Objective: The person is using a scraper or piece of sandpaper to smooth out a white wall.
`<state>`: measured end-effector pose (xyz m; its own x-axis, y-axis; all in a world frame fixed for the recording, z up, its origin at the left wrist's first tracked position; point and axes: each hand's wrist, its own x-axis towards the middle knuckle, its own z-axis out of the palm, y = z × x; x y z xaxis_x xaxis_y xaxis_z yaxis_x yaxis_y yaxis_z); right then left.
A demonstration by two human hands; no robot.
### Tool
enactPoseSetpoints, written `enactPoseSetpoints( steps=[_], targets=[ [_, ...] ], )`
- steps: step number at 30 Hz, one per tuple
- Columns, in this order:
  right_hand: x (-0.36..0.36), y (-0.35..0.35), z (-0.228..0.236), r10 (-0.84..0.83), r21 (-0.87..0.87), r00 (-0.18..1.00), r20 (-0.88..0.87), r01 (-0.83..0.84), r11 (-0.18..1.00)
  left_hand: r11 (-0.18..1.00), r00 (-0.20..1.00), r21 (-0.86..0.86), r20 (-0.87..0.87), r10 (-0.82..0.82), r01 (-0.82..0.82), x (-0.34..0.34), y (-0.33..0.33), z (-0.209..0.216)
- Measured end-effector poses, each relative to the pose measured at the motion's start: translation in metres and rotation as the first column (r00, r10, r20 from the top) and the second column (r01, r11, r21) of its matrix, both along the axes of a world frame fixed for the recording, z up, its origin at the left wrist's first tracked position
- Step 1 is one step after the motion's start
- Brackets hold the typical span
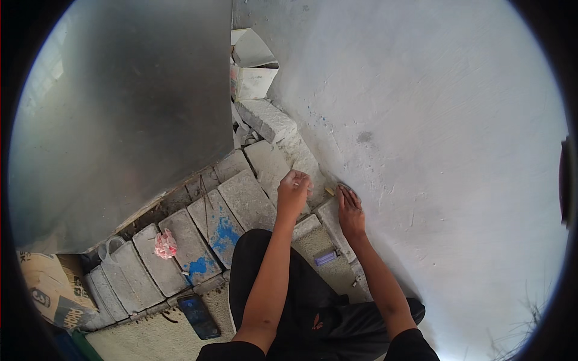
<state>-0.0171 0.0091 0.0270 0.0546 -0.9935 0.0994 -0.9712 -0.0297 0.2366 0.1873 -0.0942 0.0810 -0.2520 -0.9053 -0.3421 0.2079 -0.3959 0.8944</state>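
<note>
Grey-white plaster covers the wall (457, 150) at right, its lower edge meeting a course of concrete paving blocks (245, 198). Right hand (350, 210): fingers extended and laid together against the foot of the wall, over a dark, thin-edged piece (342, 185) that shows just beyond the fingertips; whether it is gripped or merely pressed cannot be told. Left hand (294, 191): raised in front of the blocks, apart from the right, fingers curled inward; whether anything lies within them cannot be told. Near the right hand, a small yellowish fragment (329, 191); nearer the wearer, a purple packet (326, 258) on a sandy surface. To the left, blue stains (225, 234) mark the blocks, and a crumpled pink-and-white bundle (165, 244) rests on them. Lower left, a dark smartphone (199, 316) and a printed cardboard box (51, 289). Above, an open white carton (255, 69) stands between a grey panel (132, 108) and the wall.
</note>
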Motion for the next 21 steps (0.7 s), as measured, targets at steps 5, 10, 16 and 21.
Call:
enactPoseSetpoints(
  steps=[5,10,16,21],
  targets=[
    [-0.01,0.059,0.021,-0.046,0.066,0.993,-0.112,0.053,0.996,0.999,0.999,0.011,0.01,0.044,-0.044,0.001,0.0,0.001],
    [-0.021,0.119,0.037,-0.078,0.086,0.988,-0.132,0.089,0.992,1.0,1.0,-0.007,0.002,0.03,-0.03,-0.003,0.004,0.002],
    [-0.023,0.107,0.029,-0.077,0.107,0.986,-0.146,0.094,0.99,1.0,0.999,-0.005,0.03,-0.012,0.012,-0.007,0.003,0.003],
    [-0.012,0.05,0.002,-0.031,0.104,0.991,-0.132,0.045,0.994,1.0,1.0,-0.008,0.014,0.011,-0.011,-0.008,0.002,-0.001]
  ],
)
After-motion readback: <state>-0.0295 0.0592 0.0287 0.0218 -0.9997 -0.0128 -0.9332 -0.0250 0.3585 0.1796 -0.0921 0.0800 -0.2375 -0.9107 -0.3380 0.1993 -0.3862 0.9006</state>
